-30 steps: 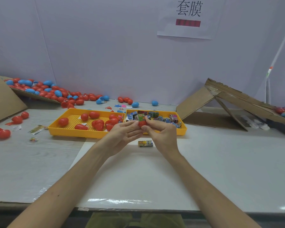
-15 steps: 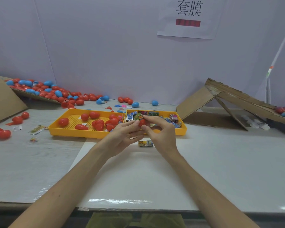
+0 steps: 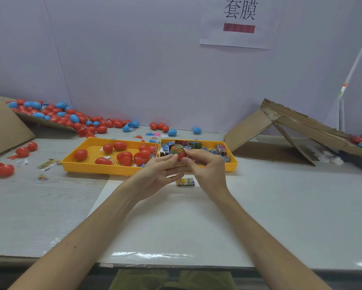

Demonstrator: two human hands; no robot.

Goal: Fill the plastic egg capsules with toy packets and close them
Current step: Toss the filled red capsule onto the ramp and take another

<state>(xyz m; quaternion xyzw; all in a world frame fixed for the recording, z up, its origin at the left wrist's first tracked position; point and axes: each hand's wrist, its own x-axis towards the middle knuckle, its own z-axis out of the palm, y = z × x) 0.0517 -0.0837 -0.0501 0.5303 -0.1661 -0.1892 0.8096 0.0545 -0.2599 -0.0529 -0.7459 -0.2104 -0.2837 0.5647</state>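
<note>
Here the left hand [image 3: 158, 172] and right hand [image 3: 206, 166] pinch one red egg capsule [image 3: 182, 156] above the tabletop [image 3: 280, 206], each grip's fingertips closed on it; a green toy packet [image 3: 177, 150] sticks out, seemingly half inserted

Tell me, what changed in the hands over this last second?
Very little. The left hand and right hand keep pinching the red egg capsule; their fingers shifted slightly, and the green packet on it shows more. Yellow trays and loose packet stayed put.
</note>
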